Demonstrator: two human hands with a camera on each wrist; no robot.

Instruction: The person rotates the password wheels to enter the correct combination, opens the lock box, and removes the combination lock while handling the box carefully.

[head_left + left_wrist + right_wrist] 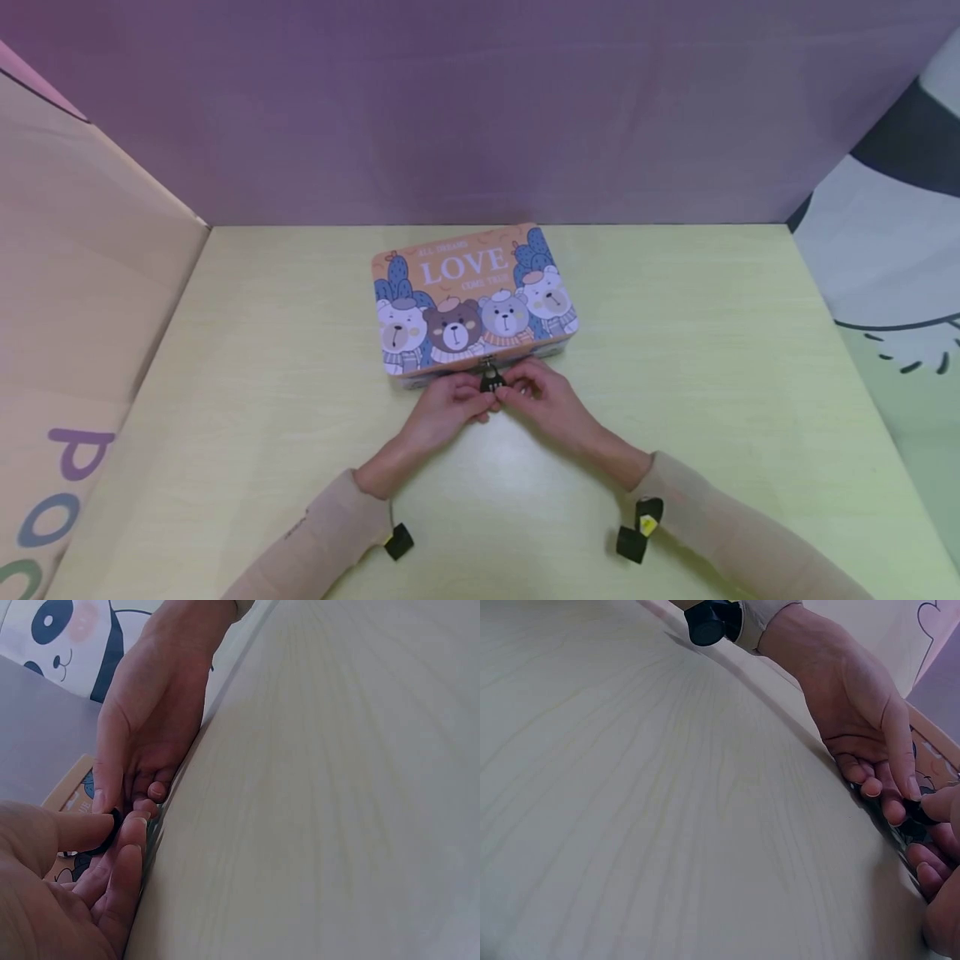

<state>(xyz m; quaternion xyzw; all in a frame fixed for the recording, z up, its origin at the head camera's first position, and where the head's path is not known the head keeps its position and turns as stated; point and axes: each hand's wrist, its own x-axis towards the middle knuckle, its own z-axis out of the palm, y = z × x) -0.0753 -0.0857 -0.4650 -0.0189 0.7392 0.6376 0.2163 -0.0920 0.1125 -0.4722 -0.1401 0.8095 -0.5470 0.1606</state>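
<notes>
A rectangular tin box with cartoon bears and the word LOVE on its lid stands closed on the table. At the clasp on its front side hangs a small black combination padlock with a row of number dials. My left hand pinches the padlock from the left, thumb on top and fingers beneath. From the right, my right hand pinches it too, thumb and fingers on its other side. In both wrist views the fingertips cover most of the padlock. Whether the shackle is locked cannot be seen.
The light wood-grain table spreads around the box. A purple panel rises behind it, with printed panels at the left and right. Small black cameras hang at both wrists.
</notes>
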